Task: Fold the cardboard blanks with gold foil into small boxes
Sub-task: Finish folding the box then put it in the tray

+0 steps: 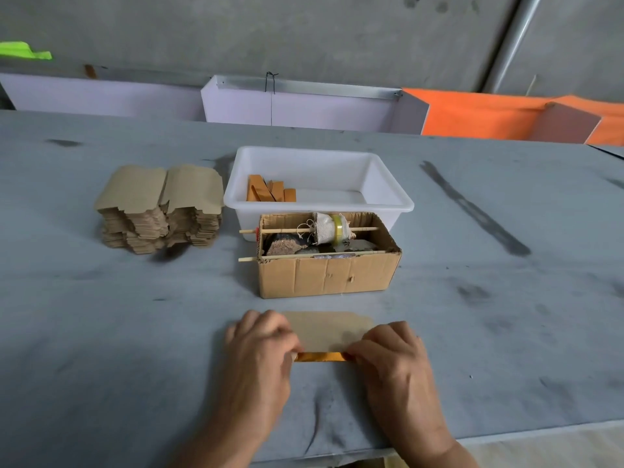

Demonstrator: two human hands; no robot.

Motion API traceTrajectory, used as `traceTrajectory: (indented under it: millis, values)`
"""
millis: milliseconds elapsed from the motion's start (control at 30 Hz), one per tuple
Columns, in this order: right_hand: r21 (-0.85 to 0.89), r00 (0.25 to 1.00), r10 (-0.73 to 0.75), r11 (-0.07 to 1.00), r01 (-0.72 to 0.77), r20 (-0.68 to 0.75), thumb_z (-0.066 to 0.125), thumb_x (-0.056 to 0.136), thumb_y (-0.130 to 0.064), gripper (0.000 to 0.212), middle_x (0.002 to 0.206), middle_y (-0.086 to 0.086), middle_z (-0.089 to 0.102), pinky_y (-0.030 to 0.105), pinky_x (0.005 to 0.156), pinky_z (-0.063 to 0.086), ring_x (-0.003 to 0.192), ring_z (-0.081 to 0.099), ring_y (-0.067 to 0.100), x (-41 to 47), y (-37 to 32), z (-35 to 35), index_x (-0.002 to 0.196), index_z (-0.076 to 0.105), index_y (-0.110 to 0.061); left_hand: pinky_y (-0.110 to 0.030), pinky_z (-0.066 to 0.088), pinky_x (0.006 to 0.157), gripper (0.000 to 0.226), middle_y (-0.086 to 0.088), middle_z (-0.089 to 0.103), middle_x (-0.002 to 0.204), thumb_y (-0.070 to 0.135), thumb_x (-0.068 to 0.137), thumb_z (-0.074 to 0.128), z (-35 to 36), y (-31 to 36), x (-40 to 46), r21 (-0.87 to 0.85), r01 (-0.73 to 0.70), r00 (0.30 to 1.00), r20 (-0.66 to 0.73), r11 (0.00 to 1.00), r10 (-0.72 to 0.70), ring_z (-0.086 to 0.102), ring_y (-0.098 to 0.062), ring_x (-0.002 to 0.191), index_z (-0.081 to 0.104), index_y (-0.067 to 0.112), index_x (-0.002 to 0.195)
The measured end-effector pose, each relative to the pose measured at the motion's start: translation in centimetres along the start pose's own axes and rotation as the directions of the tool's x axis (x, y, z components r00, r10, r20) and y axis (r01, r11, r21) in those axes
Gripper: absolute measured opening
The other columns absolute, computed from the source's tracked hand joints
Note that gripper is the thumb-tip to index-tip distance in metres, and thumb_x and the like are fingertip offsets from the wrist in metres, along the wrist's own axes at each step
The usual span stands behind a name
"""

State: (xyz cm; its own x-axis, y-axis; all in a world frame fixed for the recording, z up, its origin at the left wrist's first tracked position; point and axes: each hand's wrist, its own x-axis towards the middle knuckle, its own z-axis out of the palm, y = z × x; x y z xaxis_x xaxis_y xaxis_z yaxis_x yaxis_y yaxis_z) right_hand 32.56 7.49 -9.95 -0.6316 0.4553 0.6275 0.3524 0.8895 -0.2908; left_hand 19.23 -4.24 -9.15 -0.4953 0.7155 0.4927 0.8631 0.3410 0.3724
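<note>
Head view showed the left hand and right hand pinching the blank, folding its near gold edge; next, press that crease flat.

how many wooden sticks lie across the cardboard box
2: one thin wooden stick crosses the open brown cardboard box near its far edge, another wooden stick along its near edge. More may lie hidden inside.

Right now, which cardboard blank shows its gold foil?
The single blank between the left hand and right hand; the stacked blanks show only brown.
</note>
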Motion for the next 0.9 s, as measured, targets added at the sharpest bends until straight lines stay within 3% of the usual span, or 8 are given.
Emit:
traceTrajectory:
  millis: [100, 233, 300, 400, 567, 700, 833, 900]
  values:
    - [-0.098, 0.995, -0.101, 0.99, 0.103, 0.018, 0.044, 0.067, -0.008, 0.024, 0.063, 0.002, 0.058, 0.031, 0.048, 0.046, 0.055, 0.054, 0.026, -0.1, -0.4, 0.3, 0.057, 0.066, -0.012, -0.028, 0.034, 0.06, 0.022, 0.005, 0.057, 0.062, 0.015, 0.068, 0.05, -0.1, 1.1, -0.2, 0.117, -0.196, 0.981, 0.035, 0.974, 0.193, 0.048, -0.015, 0.07, 0.065, 0.017, 0.052]
    - [-0.217, 0.995, -0.1, 0.971, 0.104, 0.029, 0.041, 0.063, -0.007, 0.022, 0.06, 0.006, 0.056, 0.025, 0.041, 0.041, 0.046, 0.051, 0.024, -0.5, -1.1, 0.5, 0.05, 0.059, -0.01, -0.031, 0.042, 0.051, 0.027, -0.001, 0.055, 0.057, 0.012, 0.062, 0.04, 0.6, 2.4, -1.6, 0.251, -0.191, 0.981, 0.021, 0.949, 0.192, 0.057, -0.021, 0.055, 0.065, 0.014, 0.053]
    - [-0.267, 0.995, -0.101, 0.958, 0.102, 0.02, 0.045, 0.066, -0.009, 0.023, 0.058, 0.006, 0.057, 0.026, 0.041, 0.042, 0.044, 0.052, 0.024, -0.7, -1.7, 0.6, 0.052, 0.063, -0.011, -0.033, 0.035, 0.057, 0.032, -0.003, 0.057, 0.057, 0.012, 0.065, 0.041, 1.3, 2.8, -2.2, 0.3, -0.157, 0.985, -0.017, 0.941, 0.17, 0.056, -0.024, 0.056, 0.073, 0.013, 0.063]
    - [-0.275, 0.992, -0.114, 0.953, 0.125, 0.058, 0.068, 0.061, -0.02, 0.01, 0.058, 0.007, 0.059, 0.028, 0.042, 0.044, 0.044, 0.055, 0.024, -0.8, -2.6, 0.5, 0.067, 0.074, -0.017, -0.034, 0.029, 0.06, 0.034, -0.004, 0.056, 0.058, 0.015, 0.068, 0.042, 1.6, 3.2, -2.5, 0.348, -0.115, 0.988, -0.053, 0.93, 0.142, 0.047, -0.024, 0.063, 0.076, 0.015, 0.071]
    - [-0.293, 0.996, -0.087, 0.952, 0.089, 0.018, 0.045, 0.072, -0.025, 0.032, 0.059, 0.006, 0.061, 0.027, 0.041, 0.042, 0.046, 0.058, 0.025, -0.5, -2.5, 0.6, 0.068, 0.077, -0.024, -0.037, 0.035, 0.06, 0.035, -0.003, 0.06, 0.063, 0.02, 0.07, 0.043, 1.7, 2.6, -2.6, 0.337, -0.11, 0.989, -0.058, 0.935, 0.137, 0.057, -0.025, 0.059, 0.077, 0.022, 0.075]
    - [-0.246, 0.997, -0.07, 0.967, 0.071, 0.014, 0.045, 0.071, -0.028, 0.033, 0.064, 0.004, 0.064, 0.027, 0.045, 0.047, 0.054, 0.063, 0.024, -0.7, -1.5, 0.2, 0.071, 0.078, -0.031, -0.036, 0.048, 0.06, 0.04, -0.004, 0.068, 0.072, 0.022, 0.064, 0.039, 1.7, 1.7, -2.4, 0.272, -0.111, 0.99, -0.049, 0.956, 0.129, 0.04, -0.025, 0.076, 0.078, 0.021, 0.074]
    - [-0.264, 1.0, -0.02, 0.964, 0.022, 0.013, 0.043, 0.067, -0.025, 0.037, 0.069, 0.006, 0.065, 0.033, 0.05, 0.048, 0.075, 0.054, 0.024, -0.9, -0.7, -0.1, 0.076, 0.078, -0.032, -0.036, 0.052, 0.051, 0.047, -0.005, 0.071, 0.077, 0.02, 0.059, 0.034, 0.3, 0.0, -2.4, 0.235, -0.129, 0.992, 0.029, 0.963, 0.126, 0.057, -0.028, 0.067, 0.078, 0.023, 0.074]
    - [-0.266, 1.0, 0.003, 0.964, 0.002, 0.016, 0.043, 0.066, -0.026, 0.037, 0.069, 0.007, 0.064, 0.034, 0.051, 0.047, 0.07, 0.061, 0.028, -1.1, -0.6, -0.1, 0.076, 0.078, -0.031, -0.038, 0.052, 0.051, 0.05, -0.006, 0.071, 0.079, 0.019, 0.057, 0.031, -0.1, -0.6, -2.5, 0.231, -0.106, 0.994, 0.034, 0.967, 0.101, 0.051, -0.026, 0.075, 0.078, 0.023, 0.075]
